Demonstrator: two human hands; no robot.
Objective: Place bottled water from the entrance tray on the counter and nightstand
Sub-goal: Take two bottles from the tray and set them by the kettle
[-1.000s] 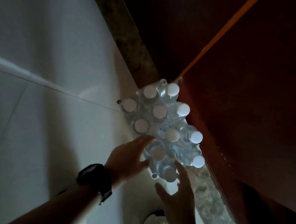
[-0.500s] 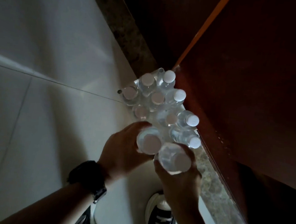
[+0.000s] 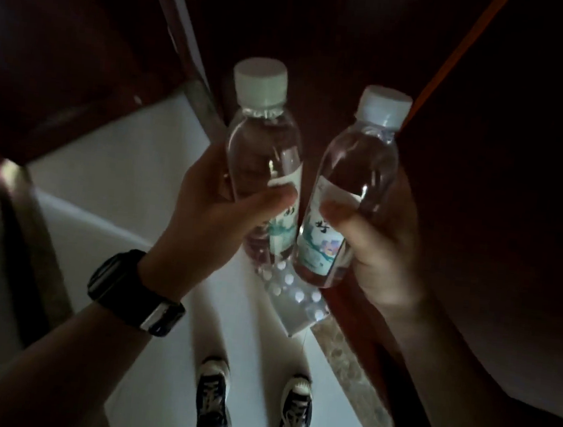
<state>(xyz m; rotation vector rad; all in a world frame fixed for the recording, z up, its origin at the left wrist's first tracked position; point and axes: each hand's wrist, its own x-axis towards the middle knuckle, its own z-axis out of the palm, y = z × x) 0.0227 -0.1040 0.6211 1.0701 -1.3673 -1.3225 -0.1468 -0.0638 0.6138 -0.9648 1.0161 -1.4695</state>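
Observation:
I hold two clear water bottles with white caps up in front of me, side by side and nearly touching. My left hand [image 3: 211, 217], with a black watch on its wrist, is shut around the label of the left bottle [image 3: 262, 149]. My right hand [image 3: 383, 244] grips the right bottle [image 3: 359, 172] the same way. Far below, between the bottles' bases, the wrapped pack of bottles [image 3: 294, 297] stands on the pale floor against a dark wooden panel.
Dark wood panels [image 3: 481, 198] fill the right and top. A dark wooden edge [image 3: 63, 72] juts in at the upper left. My two shoes [image 3: 254, 407] stand on the white tiled floor [image 3: 121, 180], with a speckled stone strip [image 3: 354, 368] along the right panel.
Both hands reached down to the pack, each closed on a bottle and lifted it out. I have since risen, so the pack now lies far below and the bottles are up near my face.

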